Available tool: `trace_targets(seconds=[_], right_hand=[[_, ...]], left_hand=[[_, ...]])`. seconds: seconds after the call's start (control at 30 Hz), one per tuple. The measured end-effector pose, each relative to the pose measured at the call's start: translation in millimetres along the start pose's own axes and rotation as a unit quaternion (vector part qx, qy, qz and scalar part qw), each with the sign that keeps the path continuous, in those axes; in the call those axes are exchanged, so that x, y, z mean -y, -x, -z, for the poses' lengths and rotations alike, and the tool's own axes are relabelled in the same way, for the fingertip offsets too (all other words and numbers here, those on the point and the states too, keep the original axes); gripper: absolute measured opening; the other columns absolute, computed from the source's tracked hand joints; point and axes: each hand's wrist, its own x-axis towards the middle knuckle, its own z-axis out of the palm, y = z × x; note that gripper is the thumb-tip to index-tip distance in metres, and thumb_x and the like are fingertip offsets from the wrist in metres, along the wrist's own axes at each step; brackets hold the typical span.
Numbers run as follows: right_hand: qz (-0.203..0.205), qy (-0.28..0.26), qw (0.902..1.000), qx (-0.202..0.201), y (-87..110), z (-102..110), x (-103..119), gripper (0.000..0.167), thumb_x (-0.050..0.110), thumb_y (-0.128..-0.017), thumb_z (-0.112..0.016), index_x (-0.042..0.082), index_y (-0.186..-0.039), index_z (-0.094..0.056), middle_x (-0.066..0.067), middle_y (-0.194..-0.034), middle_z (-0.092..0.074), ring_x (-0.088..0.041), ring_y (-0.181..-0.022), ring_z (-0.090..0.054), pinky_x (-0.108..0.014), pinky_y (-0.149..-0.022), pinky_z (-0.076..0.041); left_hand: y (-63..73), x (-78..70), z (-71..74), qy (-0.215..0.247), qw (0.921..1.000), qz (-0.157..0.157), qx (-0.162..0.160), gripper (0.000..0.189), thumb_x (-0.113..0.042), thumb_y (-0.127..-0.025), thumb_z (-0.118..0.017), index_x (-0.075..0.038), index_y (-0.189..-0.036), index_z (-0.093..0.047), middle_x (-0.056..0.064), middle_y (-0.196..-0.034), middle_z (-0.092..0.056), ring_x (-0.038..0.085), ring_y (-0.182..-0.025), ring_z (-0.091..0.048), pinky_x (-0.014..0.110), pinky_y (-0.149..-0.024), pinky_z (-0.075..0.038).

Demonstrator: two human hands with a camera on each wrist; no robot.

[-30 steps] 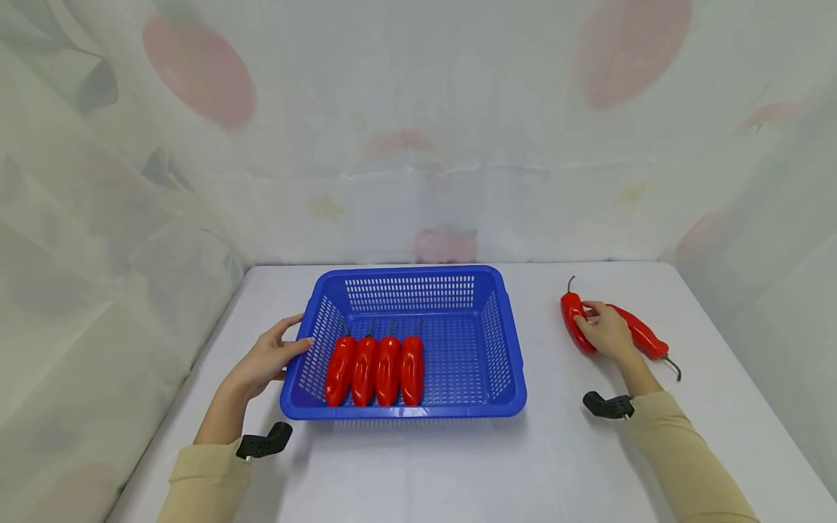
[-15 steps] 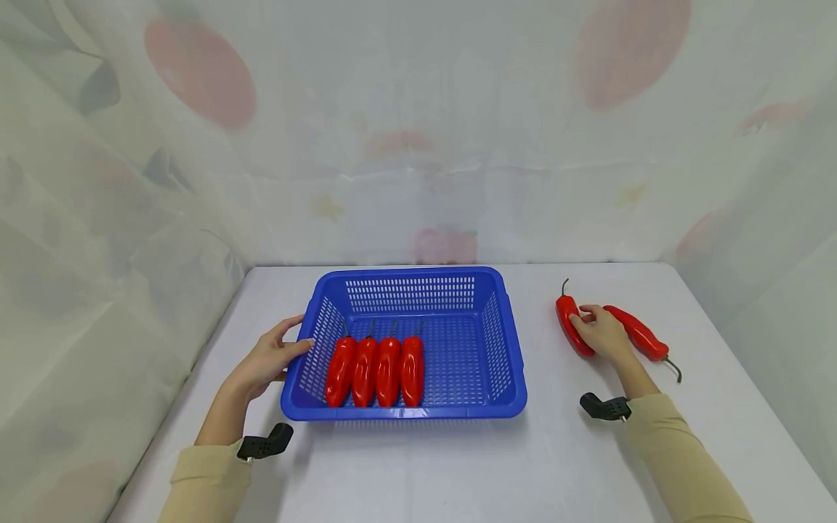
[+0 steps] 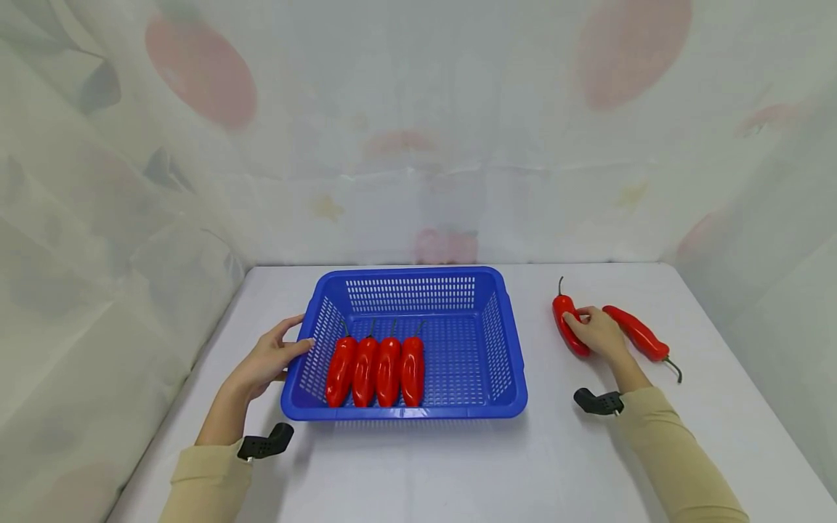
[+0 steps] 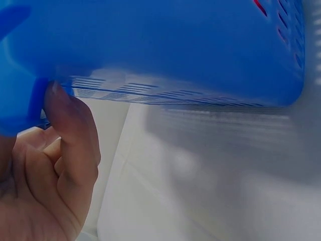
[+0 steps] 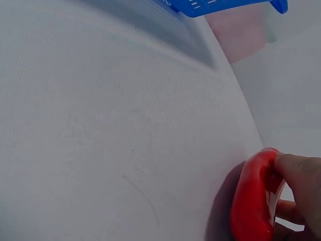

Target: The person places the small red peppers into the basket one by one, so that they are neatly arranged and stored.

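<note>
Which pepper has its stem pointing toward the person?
The rightmost pepper, lying unheld on the table. The held pepper in the right hand and the four peppers in the basket point theirs away.

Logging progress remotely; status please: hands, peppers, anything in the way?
Left hand gripping left rim of blue basket. Right hand pinching one red pepper, outside basket. Four peppers inside, another pepper on table. Nothing seen between held pepper and basket.

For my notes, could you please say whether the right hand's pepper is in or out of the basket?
Out: the right hand holds the red pepper right of the blue basket, with table between.
</note>
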Motion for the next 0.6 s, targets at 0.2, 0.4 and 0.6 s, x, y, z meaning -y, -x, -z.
trace_targets(seconds=[0.2, 0.4, 0.6], right_hand=[[0.013, 0.008, 0.9999, -0.002, 1.6, -1.8, 4.9, 0.064, 0.044, -0.091, -0.047, -0.007, -0.130, -0.041, -0.028, -0.112, -0.053, -0.036, -0.095, -0.052, -0.042, -0.077, -0.053], [0.018, 0.007, 0.9998, -0.007, 0.1, -2.6, 4.1, 0.063, 0.043, -0.091, -0.048, -0.006, -0.129, -0.041, -0.027, -0.109, -0.054, -0.034, -0.091, -0.054, -0.039, -0.073, -0.054], [0.016, 0.001, 0.9999, -0.007, -1.8, -1.6, 3.3, 0.065, 0.046, -0.091, -0.047, -0.006, -0.130, -0.040, -0.027, -0.110, -0.053, -0.034, -0.092, -0.053, -0.039, -0.073, -0.054]], left_hand=[[0.3, -0.3, -0.1, 0.001, 1.0000, 0.002, 0.000, 0.072, -0.031, -0.090, -0.058, -0.017, -0.147, -0.017, 0.028, -0.112, -0.058, 0.030, -0.082, -0.068, 0.047, -0.067, -0.056], [0.0, -1.1, -0.3, 0.002, 1.0000, 0.001, 0.001, 0.071, -0.030, -0.091, -0.058, -0.018, -0.147, -0.017, 0.028, -0.112, -0.058, 0.030, -0.081, -0.068, 0.047, -0.066, -0.056], [-0.5, -1.3, -0.2, 0.000, 1.0000, 0.002, -0.001, 0.071, -0.031, -0.090, -0.058, -0.018, -0.147, -0.018, 0.028, -0.113, -0.058, 0.029, -0.082, -0.068, 0.047, -0.066, -0.056]])
